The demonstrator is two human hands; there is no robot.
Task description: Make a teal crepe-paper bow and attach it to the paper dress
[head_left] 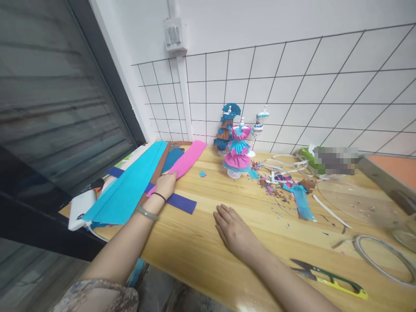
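Observation:
My left hand is closed on a pink crepe paper strip at the table's left side; its fingertips are partly hidden. Around it lie a wide turquoise paper sheet, a brown strip, a dark blue piece and a purple strip. My right hand rests flat on the wooden tabletop with fingers stretched out, holding nothing. Farther back stands a small dress form in a pink and turquoise paper dress. Behind it are a blue and brown dressed form and a white-patterned one.
Paper scraps and a turquoise piece litter the right middle. Yellow-green scissors lie near my right forearm, with a tape roll beyond. A white power bank with a cable sits at the left edge. A tiled wall closes the back.

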